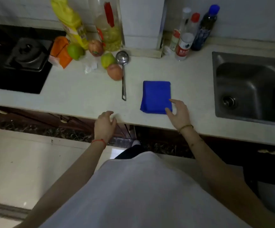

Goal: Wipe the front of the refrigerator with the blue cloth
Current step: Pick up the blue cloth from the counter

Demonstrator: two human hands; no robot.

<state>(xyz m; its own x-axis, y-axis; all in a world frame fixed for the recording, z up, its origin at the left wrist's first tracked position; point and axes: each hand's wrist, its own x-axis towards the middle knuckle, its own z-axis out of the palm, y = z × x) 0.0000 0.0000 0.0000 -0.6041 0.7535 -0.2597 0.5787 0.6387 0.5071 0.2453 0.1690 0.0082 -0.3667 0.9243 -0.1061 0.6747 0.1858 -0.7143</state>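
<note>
A folded blue cloth [155, 96] lies flat on the pale countertop [84, 92], between a slotted spoon and the sink. My right hand [178, 113] hovers at the cloth's near right corner, fingers spread, fingertips at or just touching its edge, holding nothing. At the counter's front edge, left of the cloth, my left hand [104, 123] rests with fingers loosely curled and empty. No refrigerator is in view.
A metal slotted spoon [123, 66] lies left of the cloth. Fruit [110, 63], an oil bottle [108, 25] and packets crowd the back left beside a black gas stove [18, 58]. Several bottles [185, 38] stand at the back right. A steel sink [248, 86] is on the right.
</note>
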